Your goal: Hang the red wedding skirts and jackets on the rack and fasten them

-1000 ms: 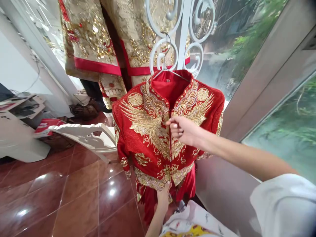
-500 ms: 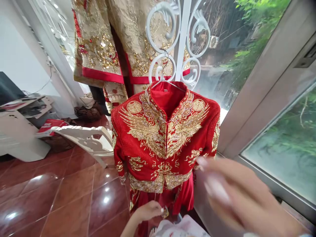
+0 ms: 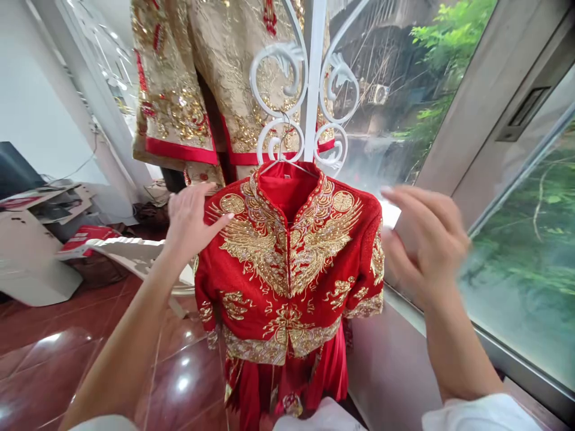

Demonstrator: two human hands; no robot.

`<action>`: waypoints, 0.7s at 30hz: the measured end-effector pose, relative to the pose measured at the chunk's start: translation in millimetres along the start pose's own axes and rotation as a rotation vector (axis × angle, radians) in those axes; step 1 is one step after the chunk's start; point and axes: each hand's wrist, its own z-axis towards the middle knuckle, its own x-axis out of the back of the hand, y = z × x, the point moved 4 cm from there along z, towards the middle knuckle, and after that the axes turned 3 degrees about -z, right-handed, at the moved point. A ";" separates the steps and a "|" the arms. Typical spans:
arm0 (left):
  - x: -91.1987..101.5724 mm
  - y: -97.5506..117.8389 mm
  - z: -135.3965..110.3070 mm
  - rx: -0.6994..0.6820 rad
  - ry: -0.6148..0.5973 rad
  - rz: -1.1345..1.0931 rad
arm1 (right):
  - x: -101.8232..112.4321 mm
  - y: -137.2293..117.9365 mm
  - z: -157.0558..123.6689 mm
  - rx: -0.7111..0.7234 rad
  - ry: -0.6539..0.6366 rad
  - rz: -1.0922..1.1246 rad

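Observation:
A red jacket (image 3: 251,269) with gold embroidery hangs in front of me on a thin wire hanger (image 3: 281,149), above a red pleated skirt (image 3: 330,365). My left hand (image 3: 191,218) is at the jacket's left shoulder, thumb spread away from the fingers. Whether it presses on the cloth I cannot tell. Off the jacket's right shoulder, my right hand (image 3: 424,239) is raised with its thumb apart from the fingers, slightly blurred and holding nothing visible. Low in front of the skirt there is a small shiny ornament (image 3: 291,404), partly blurred.
A white scrollwork metal stand (image 3: 314,78) carries the hanger. Behind it hangs a gold and red garment (image 3: 242,108). To the left are a white chair (image 3: 135,257), a red box (image 3: 85,239) and a white desk (image 3: 40,257). A glass door (image 3: 525,239) stands on the right.
My left hand has risen from below the jacket to its left shoulder and no longer holds the small shiny thing. The right hand has moved up and back beside the right shoulder.

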 end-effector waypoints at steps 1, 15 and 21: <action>-6.1 -7.8 5.9 0.037 -0.043 -0.028 | -22.0 18.1 12.2 -0.043 -0.001 0.001; -0.5 -52.0 6.5 0.437 -0.534 -0.584 | -129.4 123.0 10.3 -0.516 -0.230 0.824; 0.8 -57.2 4.7 0.327 -0.430 -0.409 | -106.4 103.5 45.3 -0.285 -0.257 0.496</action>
